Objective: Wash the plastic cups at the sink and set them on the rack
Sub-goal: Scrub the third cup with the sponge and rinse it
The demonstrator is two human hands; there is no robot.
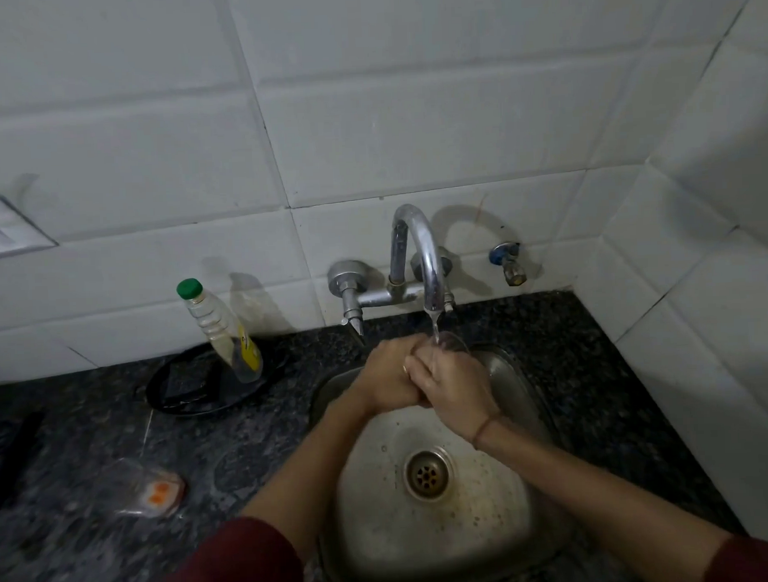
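A clear plastic cup [454,343] is held over the steel sink [381,526], right under the faucet [420,254]. A thin stream of water runs from the spout onto the cup's rim. My left hand [387,373] and my right hand [453,386] are pressed together around the cup, fingers curled on it. Most of the cup is hidden behind my fingers; only its far rim shows.
A clear dish-soap bottle [220,329] with a green cap leans at the wall on a dark round tray [181,393]. A clear packet with orange spots [156,490] lies on the dark granite counter [594,370]. White tiled walls close in behind and at right.
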